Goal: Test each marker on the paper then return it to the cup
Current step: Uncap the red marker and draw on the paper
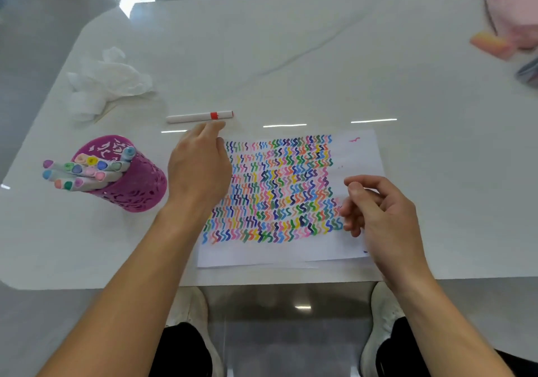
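we look down on a glossy white stone-look table [320,56] with a rounded corner, standing on a shiny grey floor [35,27]. our left hand [198,170] reaches forward with its fingers straight and holds nothing. one white marker [192,117] with a red band lies on the table just beyond its fingertips, seemingly apart from them. left of that wrist stands one magenta plastic cup [139,184] with cut-out walls, holding about fourteen capped markers [87,170] that lean outward. further beyond lies one crumpled white tissue [107,82]. under and between both hands lies one sheet of paper [358,158], covered in rows of coloured squiggles. our right hand [384,216] hovers over its right edge, fingers loosely curled, and we see nothing in it. two white shoes [190,306] show below the table.
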